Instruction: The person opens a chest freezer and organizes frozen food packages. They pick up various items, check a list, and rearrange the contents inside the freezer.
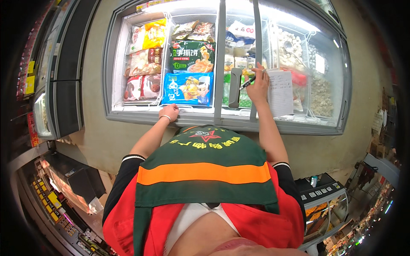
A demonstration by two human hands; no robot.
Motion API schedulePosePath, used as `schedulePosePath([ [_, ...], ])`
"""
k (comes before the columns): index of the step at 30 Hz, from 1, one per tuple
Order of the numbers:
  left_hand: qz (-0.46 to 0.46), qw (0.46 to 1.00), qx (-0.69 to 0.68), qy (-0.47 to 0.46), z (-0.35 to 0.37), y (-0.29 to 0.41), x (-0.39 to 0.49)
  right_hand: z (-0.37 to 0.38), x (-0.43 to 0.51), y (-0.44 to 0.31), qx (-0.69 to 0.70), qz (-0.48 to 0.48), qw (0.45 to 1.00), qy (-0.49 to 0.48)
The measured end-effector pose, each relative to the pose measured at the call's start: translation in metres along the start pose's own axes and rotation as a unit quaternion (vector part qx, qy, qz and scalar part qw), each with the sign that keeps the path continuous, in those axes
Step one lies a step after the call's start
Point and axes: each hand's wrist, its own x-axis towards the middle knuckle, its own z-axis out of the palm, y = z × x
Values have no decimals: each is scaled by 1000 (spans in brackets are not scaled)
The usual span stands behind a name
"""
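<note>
In front of me is a chest freezer [282,127] with sliding glass lids. My left hand [169,112] rests on its front rim, fingers curled in, a pale bracelet at the wrist. Just beyond that hand lies a blue bag of frozen food [189,89]. My right hand [258,86] holds a dark pen [247,84], its tip pointing left, away from the page. Under the right side of that hand, a lined paper pad [280,96] with handwriting rests on the glass. A grey lid handle [235,88] stands just left of the pen.
Wire baskets inside the freezer hold a green bag [192,57], red-and-white bags [142,87] and loose pale frozen balls [290,44]. A grey lid frame [220,57] crosses the middle. Dark display cases [65,105] stand at left, a glass-fronted food case [326,204] at lower right.
</note>
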Motion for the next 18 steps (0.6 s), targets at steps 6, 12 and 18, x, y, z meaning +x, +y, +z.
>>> schedulePosePath([
  [6,-6,999,-25,-46,-1,2,7,23,75,26,-31,56,998,-24],
  [12,71,985,-147,-62,1,2,58,56,158,49,-79,142,986,-28],
  [18,199,964,-173,19,-52,79,178,83,176,35,-183,178,967,20],
])
